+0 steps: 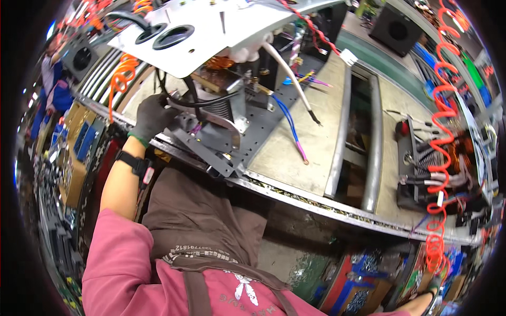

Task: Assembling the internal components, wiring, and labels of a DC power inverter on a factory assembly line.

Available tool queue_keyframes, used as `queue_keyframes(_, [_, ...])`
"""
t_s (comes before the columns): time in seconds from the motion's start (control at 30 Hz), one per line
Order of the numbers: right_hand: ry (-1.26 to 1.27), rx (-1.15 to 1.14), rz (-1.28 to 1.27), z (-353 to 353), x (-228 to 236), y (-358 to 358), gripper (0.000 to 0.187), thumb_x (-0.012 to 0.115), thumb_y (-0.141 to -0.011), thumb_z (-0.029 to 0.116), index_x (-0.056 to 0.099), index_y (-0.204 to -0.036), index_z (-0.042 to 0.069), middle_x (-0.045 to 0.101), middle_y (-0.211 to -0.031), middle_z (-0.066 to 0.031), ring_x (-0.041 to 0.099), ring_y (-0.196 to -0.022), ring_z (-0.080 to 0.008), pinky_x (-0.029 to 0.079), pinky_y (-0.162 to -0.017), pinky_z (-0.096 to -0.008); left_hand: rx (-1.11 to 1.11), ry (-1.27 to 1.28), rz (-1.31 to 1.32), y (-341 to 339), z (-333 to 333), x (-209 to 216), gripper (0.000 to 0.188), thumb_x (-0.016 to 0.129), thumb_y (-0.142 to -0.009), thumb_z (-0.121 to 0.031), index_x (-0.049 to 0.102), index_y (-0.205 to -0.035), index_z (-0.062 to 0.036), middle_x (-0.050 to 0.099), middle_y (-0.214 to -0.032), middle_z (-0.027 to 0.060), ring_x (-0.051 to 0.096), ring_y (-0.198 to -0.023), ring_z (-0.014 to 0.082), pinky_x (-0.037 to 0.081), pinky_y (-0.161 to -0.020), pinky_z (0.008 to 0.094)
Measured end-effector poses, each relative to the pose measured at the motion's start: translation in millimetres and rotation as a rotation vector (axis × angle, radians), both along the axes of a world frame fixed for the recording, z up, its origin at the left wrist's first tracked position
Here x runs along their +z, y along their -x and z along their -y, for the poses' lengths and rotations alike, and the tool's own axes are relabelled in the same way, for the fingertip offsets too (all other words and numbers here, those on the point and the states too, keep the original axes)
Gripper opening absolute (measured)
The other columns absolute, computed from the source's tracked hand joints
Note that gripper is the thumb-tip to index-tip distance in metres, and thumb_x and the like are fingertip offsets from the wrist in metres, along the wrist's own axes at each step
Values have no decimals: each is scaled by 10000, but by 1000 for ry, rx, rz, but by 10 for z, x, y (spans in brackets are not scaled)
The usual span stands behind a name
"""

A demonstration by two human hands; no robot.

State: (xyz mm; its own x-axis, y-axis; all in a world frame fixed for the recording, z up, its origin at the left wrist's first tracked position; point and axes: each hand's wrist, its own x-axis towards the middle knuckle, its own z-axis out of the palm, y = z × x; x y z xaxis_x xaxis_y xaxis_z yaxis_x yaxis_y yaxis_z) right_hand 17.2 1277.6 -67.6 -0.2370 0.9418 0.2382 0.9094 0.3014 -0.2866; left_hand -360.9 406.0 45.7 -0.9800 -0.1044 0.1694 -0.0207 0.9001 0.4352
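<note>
My left hand (pixel 153 117), in a dark grey glove, is closed at the near left side of a half-built electrical unit. Its fingers lie beside black cables (pixel 203 101) and a metal bracket (pixel 224 126); what they grip is hidden. The unit has a dark perforated base plate (pixel 266 124), a copper coil (pixel 219 63) and a white panel (pixel 211 31) tilted over the top. A white cable (pixel 287 73) and a blue wire pair (pixel 289 121) hang off its right side. Far down at the lower right, my right hand (pixel 434 290) shows only partly beside parts bins, its fingers hidden.
The unit stands on a workbench with metal rollers (pixel 374 142). A second open unit (pixel 443 163) sits at the right, behind a hanging red coiled hose (pixel 441 105). Parts bins (pixel 363 279) stand below the bench. Another person (pixel 55 79) is at the far left.
</note>
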Motion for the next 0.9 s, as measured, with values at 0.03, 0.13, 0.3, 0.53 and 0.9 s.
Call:
queue_keyframes(0.03, [1,12,-10,-4,-12,51,287,538,-888,220,615,-1121,72,648,-969,-157,611,-844,-288,483,-786,-411,33,-13,24,-14,-49,28,340,680,-693,-288,709,-966,-88,699,-831,127,674,-778,290,509,-719,374])
queue_keyframes(0.13, [11,44,-24,133,-47,215,278,546,-885,226,617,-1104,70,647,-950,-154,609,-828,-288,482,-775,-411,57,31,52,-22,-73,68,347,688,-706,-344,714,-966,-116,700,-865,127,672,-810,281,505,-737,374])
queue_keyframes(0.3, [9,163,-82,566,14,579,265,560,-881,236,620,-1076,67,645,-919,-148,605,-801,-287,482,-757,-412,26,100,67,9,-17,11,414,699,-730,-438,706,-1000,-125,700,-898,120,673,-839,259,501,-758,356])
queue_keyframes(0.53, [47,441,-220,1671,203,1170,251,579,-874,249,624,-1037,63,642,-875,-140,599,-763,-286,481,-731,-413,26,-48,-50,-28,-4,-43,520,764,-671,-445,697,-1010,-56,697,-947,144,677,-890,278,519,-816,382])
queue_keyframes(0.9, [113,780,-344,3153,506,1759,242,608,-864,270,630,-976,57,637,-805,-127,590,-703,-284,480,-691,-414,-143,-202,-149,-364,188,157,483,730,-703,-410,667,-1079,-112,619,-1117,128,617,-1026,276,490,-898,347])
